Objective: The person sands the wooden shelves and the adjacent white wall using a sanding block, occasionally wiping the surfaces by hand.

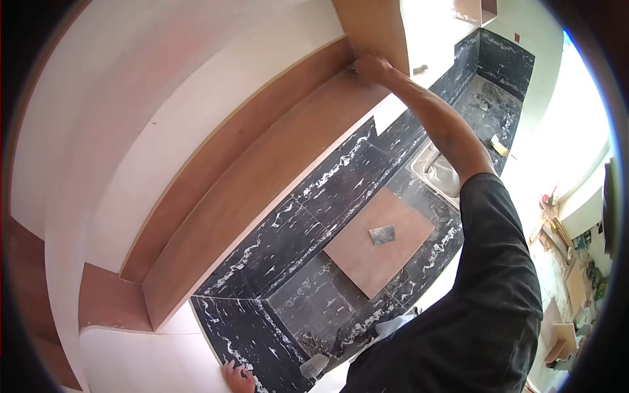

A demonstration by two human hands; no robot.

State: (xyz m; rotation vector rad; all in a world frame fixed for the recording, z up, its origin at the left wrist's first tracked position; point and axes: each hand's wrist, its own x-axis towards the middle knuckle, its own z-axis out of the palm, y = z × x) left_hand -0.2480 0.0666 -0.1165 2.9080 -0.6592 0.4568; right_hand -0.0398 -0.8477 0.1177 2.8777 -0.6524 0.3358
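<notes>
My right hand [372, 69] reaches into the far inner corner of a brown wooden cabinet [262, 170]. Its fingers are closed together against the boards, and a small thing at the fingertips is too hidden to name. Down at the bottom edge, my left hand [237, 378] rests against the white wall where it meets the black marbled tiles [226, 327], fingers apart, with nothing seen in them. Below the cabinet, a loose brown board [377, 268] lies on the dark countertop [308, 301], and a small grey rectangular piece [382, 234] sits on top of it.
A metal sink [438, 171] is set in the counter beneath my right arm. A yellowish item [499, 145] lies farther along the counter. Wood scraps [557, 236] and other debris cover the floor at right. A clear cup-like object [314, 365] stands near the counter's close corner.
</notes>
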